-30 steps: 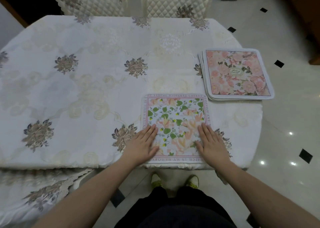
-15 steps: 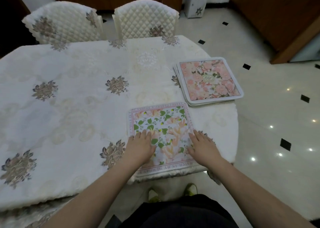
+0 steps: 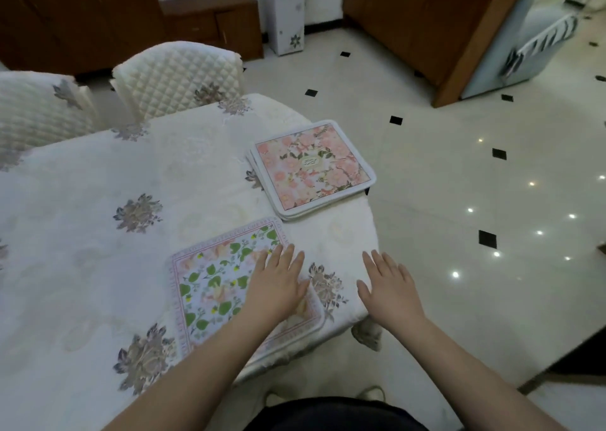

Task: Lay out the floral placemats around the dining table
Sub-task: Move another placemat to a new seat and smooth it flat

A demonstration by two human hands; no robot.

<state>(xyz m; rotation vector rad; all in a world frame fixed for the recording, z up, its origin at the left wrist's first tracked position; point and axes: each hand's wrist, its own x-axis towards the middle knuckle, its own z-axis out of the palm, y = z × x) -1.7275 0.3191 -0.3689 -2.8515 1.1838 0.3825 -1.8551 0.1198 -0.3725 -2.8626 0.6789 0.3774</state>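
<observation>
A placemat with green leaves and a pink lettered border point(image 3: 216, 279) lies flat at the near edge of the dining table point(image 3: 98, 233). My left hand point(image 3: 278, 283) is over its right part, fingers straight. My right hand point(image 3: 390, 286) hovers open over the table's right corner, off the placemat. A stack of pink floral placemats point(image 3: 311, 168) sits beyond, at the table's right edge, one corner overhanging.
Two quilted cream chairs point(image 3: 177, 73) stand at the far side of the table. A white embroidered cloth covers the table. Tiled floor point(image 3: 459, 174) with black diamonds spreads to the right, with wooden cabinets point(image 3: 410, 20) behind.
Both hands have shifted right: the right hand left the placemat and now hangs over the table corner, the left moved to the mat's right side. The camera turned right.
</observation>
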